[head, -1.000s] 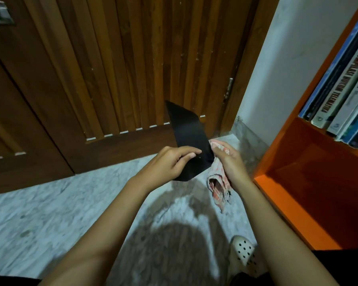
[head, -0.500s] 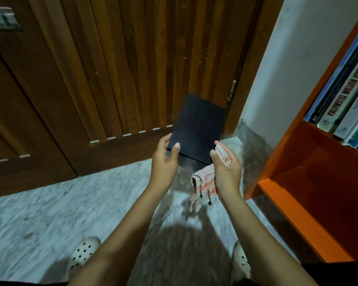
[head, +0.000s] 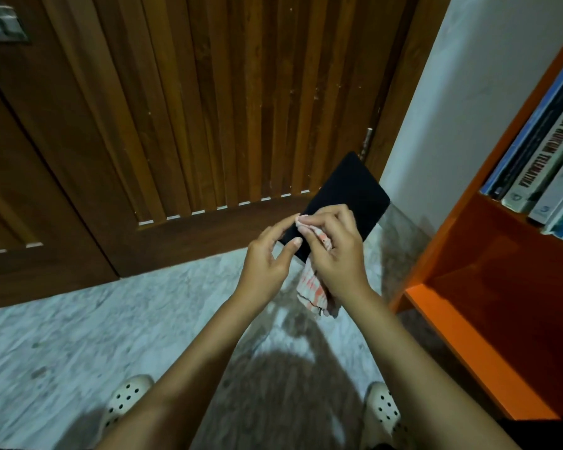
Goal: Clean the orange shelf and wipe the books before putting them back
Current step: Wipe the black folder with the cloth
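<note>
Black book [head: 355, 193]: held tilted in the air, left of the orange shelf [head: 468, 319].
Left hand [head: 267, 258]: fingers pinch the book's lower left corner.
Right hand [head: 335, 251]: closed around the orange-and-white cloth [head: 312, 293], pressing it on the book's cover.
Shelved books [head: 540, 164]: upper compartment of the orange shelf.

Open floor [head: 78, 336] is left at lower left; the way ahead is blocked by the door [head: 208, 108], the right by the shelf [head: 452, 345].
</note>
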Available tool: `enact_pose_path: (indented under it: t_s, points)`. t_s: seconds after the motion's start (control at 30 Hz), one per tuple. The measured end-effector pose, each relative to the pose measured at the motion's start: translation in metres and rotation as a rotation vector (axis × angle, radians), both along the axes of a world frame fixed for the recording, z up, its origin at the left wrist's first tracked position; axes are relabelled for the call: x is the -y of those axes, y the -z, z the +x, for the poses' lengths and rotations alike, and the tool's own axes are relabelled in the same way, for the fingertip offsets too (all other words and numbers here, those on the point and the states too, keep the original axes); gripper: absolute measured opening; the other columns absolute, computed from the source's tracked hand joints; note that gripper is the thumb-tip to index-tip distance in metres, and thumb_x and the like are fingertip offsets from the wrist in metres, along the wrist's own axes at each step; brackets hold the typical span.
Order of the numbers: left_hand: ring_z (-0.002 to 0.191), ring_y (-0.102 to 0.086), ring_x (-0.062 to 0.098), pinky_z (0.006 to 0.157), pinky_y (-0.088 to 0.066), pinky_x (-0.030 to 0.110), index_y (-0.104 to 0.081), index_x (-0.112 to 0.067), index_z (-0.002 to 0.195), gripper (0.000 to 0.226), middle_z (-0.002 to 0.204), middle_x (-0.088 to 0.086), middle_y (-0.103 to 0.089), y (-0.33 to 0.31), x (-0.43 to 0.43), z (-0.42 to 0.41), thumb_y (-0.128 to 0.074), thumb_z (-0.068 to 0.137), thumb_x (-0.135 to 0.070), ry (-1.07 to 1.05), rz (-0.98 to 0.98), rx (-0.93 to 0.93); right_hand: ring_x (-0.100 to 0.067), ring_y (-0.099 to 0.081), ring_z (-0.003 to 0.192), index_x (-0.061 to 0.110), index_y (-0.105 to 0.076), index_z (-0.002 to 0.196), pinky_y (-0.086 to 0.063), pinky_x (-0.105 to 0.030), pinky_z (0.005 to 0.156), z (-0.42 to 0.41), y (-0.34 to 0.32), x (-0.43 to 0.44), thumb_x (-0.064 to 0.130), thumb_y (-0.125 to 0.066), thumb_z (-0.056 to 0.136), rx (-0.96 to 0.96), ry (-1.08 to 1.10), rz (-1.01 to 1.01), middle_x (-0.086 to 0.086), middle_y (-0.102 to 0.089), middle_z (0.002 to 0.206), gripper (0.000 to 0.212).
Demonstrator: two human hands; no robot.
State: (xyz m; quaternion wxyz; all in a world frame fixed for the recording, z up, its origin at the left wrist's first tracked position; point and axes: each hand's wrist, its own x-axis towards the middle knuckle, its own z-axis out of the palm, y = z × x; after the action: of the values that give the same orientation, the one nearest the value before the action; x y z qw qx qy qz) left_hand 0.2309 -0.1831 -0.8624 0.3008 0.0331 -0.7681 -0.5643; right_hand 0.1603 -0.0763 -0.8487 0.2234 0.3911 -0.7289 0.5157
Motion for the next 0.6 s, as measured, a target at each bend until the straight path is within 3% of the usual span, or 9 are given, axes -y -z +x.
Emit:
enact_pose_path:
  t_s: [0.23,0.37,0.43,0.6]
  points:
    - [0.118,-0.054,0.005,0.1,-0.044,0.027,-0.055,-0.027,0.122,0.035,0.122,-0.008,-0.062,-0.005,-0.005,0.003,-0.055,0.089,-0.015,0.062,0.026,-0.027,-0.026,-0.055,0.081,0.004,-0.07,0.089,-0.048,-0.032,0.07,-0.009,-0.003,-0.005,-0.002,-0.065,0.083,-0.182,0.044,-0.019,-0.01,-0.056,0.087,0.01]
    - [0.116,-0.054,0.003,0.101,-0.043,0.032,-0.054,-0.038,0.118,0.035,0.118,-0.017,-0.062,-0.01,-0.008,0.002,-0.055,0.09,-0.016,0.066,-0.002,-0.005,-0.034,-0.059,0.082,0.0,-0.068,0.086,-0.052,-0.045,0.071,-0.027,-0.013,-0.005,0.001,-0.064,0.085,-0.184,0.121,-0.128,-0.013,-0.054,0.089,0.004]
    - [0.115,-0.054,0.002,0.102,-0.042,0.032,-0.054,-0.038,0.117,0.035,0.116,-0.023,-0.06,-0.01,-0.01,0.001,-0.055,0.091,-0.016,0.059,-0.037,-0.001,-0.034,-0.059,0.083,-0.001,-0.067,0.085,-0.052,-0.041,0.075,-0.038,-0.022,-0.005,0.002,-0.064,0.085,-0.186,0.17,-0.171,-0.01,-0.053,0.09,0.004]
    - [0.113,-0.052,-0.002,0.094,-0.041,0.012,-0.056,-0.026,0.123,0.033,0.117,-0.018,-0.059,-0.006,-0.014,-0.001,-0.055,0.093,-0.012,0.061,-0.061,0.014,-0.029,-0.056,0.086,0.0,-0.068,0.089,-0.05,-0.03,0.078,-0.065,-0.037,-0.008,0.008,-0.062,0.087,-0.138,0.287,-0.237,-0.006,-0.049,0.093,0.01]
